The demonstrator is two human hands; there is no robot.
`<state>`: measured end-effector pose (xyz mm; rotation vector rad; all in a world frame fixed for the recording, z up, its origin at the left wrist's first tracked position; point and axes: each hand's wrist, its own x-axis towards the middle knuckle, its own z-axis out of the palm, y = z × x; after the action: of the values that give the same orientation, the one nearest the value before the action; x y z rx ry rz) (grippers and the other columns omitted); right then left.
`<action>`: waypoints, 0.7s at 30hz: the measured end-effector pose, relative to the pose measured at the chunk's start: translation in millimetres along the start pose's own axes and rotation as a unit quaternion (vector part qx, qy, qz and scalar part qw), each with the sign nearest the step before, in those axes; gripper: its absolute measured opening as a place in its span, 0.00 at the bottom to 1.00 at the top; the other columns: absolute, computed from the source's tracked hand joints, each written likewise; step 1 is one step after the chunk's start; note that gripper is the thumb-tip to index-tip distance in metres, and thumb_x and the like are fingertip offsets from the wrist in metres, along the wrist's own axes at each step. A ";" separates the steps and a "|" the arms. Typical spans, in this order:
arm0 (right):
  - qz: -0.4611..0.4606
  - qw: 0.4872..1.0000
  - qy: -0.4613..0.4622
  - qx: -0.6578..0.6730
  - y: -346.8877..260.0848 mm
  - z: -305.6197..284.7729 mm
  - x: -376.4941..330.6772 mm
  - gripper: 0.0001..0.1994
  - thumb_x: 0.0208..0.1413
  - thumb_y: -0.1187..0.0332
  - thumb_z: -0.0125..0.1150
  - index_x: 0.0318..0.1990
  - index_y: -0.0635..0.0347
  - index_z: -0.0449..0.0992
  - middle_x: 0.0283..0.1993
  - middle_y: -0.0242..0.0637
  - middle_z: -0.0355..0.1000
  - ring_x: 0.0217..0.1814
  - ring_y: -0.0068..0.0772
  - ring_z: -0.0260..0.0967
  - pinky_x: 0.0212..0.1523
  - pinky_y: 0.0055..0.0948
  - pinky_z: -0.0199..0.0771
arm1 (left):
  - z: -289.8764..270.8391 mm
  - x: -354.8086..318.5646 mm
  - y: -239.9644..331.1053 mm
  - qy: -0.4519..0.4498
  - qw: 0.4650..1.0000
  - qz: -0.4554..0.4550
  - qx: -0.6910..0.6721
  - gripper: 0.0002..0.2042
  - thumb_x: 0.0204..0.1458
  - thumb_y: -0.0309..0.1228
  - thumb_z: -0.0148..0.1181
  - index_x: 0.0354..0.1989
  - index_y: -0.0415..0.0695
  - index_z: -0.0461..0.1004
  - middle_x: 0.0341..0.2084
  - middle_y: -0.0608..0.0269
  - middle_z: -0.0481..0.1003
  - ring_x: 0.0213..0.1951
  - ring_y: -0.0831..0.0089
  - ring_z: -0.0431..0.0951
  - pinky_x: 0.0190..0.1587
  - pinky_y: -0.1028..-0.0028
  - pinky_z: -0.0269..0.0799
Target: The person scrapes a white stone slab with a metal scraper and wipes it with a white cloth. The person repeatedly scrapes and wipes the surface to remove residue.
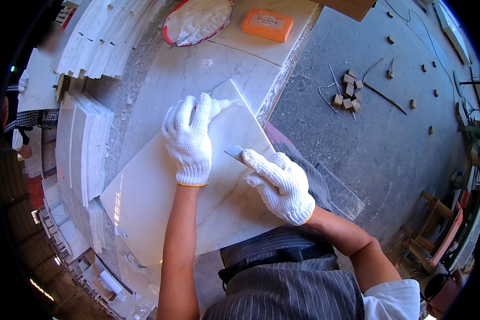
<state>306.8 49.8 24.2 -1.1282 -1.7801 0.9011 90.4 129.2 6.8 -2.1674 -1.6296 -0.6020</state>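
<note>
A polished white marble tile [197,213] with faint tan veins lies aslant in front of me, over paler stone slabs. My left hand [188,136], in a white knitted glove, is closed round a small white squeeze bottle [216,108]. The bottle's narrow nozzle points right, low over the tile's far corner; whether it touches is unclear. In my right hand [282,184], gloved the same way, is a thin flat metal scraper blade [234,153]. It sticks out to the left from the fingers, above the tile. The rest of the scraper is hidden by the glove.
Beyond the tile stand an orange box [267,25] and a red-rimmed round tray [200,24] holding whitish stuff. Stacked stone slabs [85,144] line the left, with a person [29,114] past them. Small wooden blocks [349,90] lie on the grey floor [378,128] at right.
</note>
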 end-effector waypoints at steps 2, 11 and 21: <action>-0.003 1.000 0.003 0.004 -0.5 -0.9 1.2 0.29 0.50 0.70 0.70 0.62 0.47 0.73 0.29 0.37 0.69 0.27 0.39 0.69 0.28 0.34 0.70 | 0.1 1.2 -0.2 -0.013 1.000 -0.007 -0.002 0.20 0.49 0.26 0.61 0.53 0.53 0.78 0.46 0.62 0.73 0.48 0.58 0.74 0.55 0.57 0.68; -0.015 0.998 0.031 0.046 0.4 -2.1 3.8 0.27 0.51 0.70 0.70 0.61 0.51 0.73 0.33 0.42 0.73 0.29 0.45 0.71 0.30 0.37 0.72 | 2.3 -0.4 4.7 -0.003 0.994 -0.073 -0.080 0.26 0.45 0.19 0.66 0.56 0.46 0.75 0.47 0.57 0.75 0.48 0.56 0.75 0.51 0.63 0.72; 0.081 0.981 -0.085 0.153 -23.2 1.4 0.5 0.32 0.57 0.82 0.59 0.69 0.65 0.58 0.38 0.44 0.76 0.36 0.39 0.76 0.43 0.32 0.76 | 1.6 -18.1 -13.1 0.224 0.738 -0.365 -0.521 0.18 0.64 0.23 0.51 0.61 0.34 0.62 0.50 0.54 0.71 0.51 0.66 0.75 0.55 0.67 0.74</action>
<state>297.5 42.2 44.2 -1.0296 -1.6265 1.3547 73.6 119.0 -3.9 -1.4734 -2.0282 -2.5484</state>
